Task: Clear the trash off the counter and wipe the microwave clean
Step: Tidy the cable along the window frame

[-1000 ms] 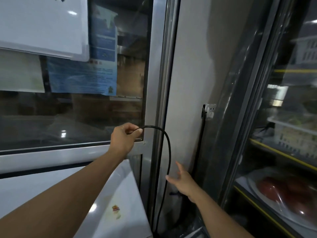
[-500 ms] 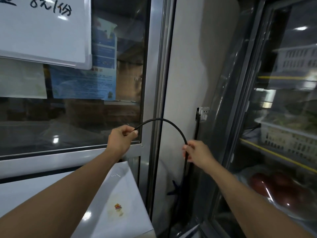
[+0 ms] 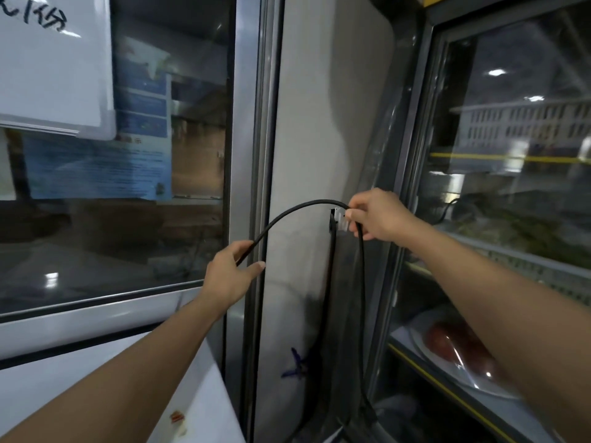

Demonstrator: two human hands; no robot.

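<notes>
A black power cable (image 3: 289, 212) arcs between both hands in front of the grey wall. My left hand (image 3: 228, 276) holds its lower-left stretch loosely between thumb and fingers. My right hand (image 3: 379, 215) pinches the cable's upper end right at a white wall socket (image 3: 339, 220); from there the cable drops down to the floor. The white top of the microwave (image 3: 195, 407), with a small stained sticker on it, shows at the bottom left under my left forearm. No trash or cloth is in view.
A glass window with a metal frame (image 3: 246, 155) fills the left, with a whiteboard (image 3: 54, 75) and blue notices behind it. A glass-door fridge (image 3: 511, 219) stands at the right, holding trays and wrapped red food.
My right hand rose with the cable from mid-wall up to the socket. My left hand loosened from a fist into a looser hold and shifted right, toward the window frame.
</notes>
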